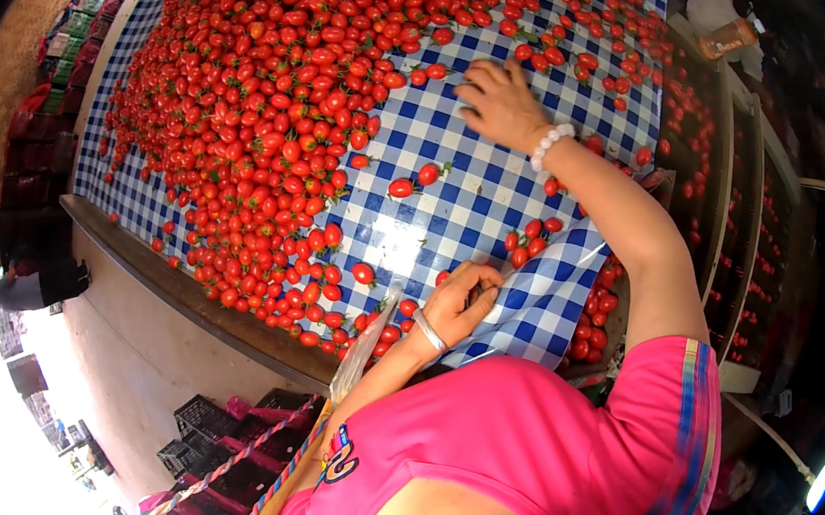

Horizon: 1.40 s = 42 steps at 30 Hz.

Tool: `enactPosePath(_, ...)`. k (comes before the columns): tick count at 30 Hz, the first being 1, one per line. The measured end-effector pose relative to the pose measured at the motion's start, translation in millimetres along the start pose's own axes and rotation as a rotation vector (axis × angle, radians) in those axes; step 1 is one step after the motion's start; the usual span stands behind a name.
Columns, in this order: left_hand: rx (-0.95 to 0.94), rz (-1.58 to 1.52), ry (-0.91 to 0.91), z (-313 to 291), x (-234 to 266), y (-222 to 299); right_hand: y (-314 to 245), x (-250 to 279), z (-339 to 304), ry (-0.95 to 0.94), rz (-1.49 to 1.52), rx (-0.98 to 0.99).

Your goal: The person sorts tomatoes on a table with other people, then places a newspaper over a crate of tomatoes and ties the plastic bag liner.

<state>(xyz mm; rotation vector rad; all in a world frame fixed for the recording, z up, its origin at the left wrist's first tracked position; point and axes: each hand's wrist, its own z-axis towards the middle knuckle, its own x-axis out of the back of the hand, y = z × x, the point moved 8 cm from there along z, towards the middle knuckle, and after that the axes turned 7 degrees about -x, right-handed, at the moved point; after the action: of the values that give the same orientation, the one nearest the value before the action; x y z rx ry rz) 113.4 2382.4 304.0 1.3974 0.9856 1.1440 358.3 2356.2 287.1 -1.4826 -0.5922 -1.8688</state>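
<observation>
My right hand, with a white bead bracelet on its wrist, is stretched over the blue-and-white checked cloth. Its fingers are spread and hold nothing. A large heap of small red tomatoes lies to its left, with a loose tomato close to the fingertips. Nearer to me, my left hand rests on the cloth, a silver bangle on its wrist. Those fingers are curled; whatever they grip is hidden. One tomato sits beside its knuckles, and the cloth rises in a fold to its right.
Past the cloth's right edge, more tomatoes lie in a trough, and sorting rails run alongside. A wooden table edge borders the near left. Black crates stand on the floor. A clear plastic strip hangs by my left forearm.
</observation>
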Motion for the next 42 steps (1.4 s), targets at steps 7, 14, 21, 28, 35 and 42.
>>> enactPosePath(7, 0.006, 0.142, 0.035, -2, -6, -4, 112, 27, 8, 0.073, -0.463, -0.475)
enactPosePath(14, 0.053, 0.142, 0.002, 0, 0, -10, -161, 16, 53, 0.023, 0.658, 0.292)
enactPosePath(21, 0.032, -0.179, 0.574, -8, 59, -34, -206, -25, 69, -0.203, 0.831, 0.211)
enactPosePath(28, 0.071, -1.246, 0.947, -20, 88, -61, -174, 31, 32, -0.734, 1.092, 0.331)
enactPosePath(35, 0.197, -1.189, 0.722, -10, 62, -58, -77, -10, 155, -0.077, 0.702, -0.319)
enactPosePath(42, 0.418, -0.870, 0.926, -33, 69, -87, -106, -10, 110, -0.556, 0.892, 0.144)
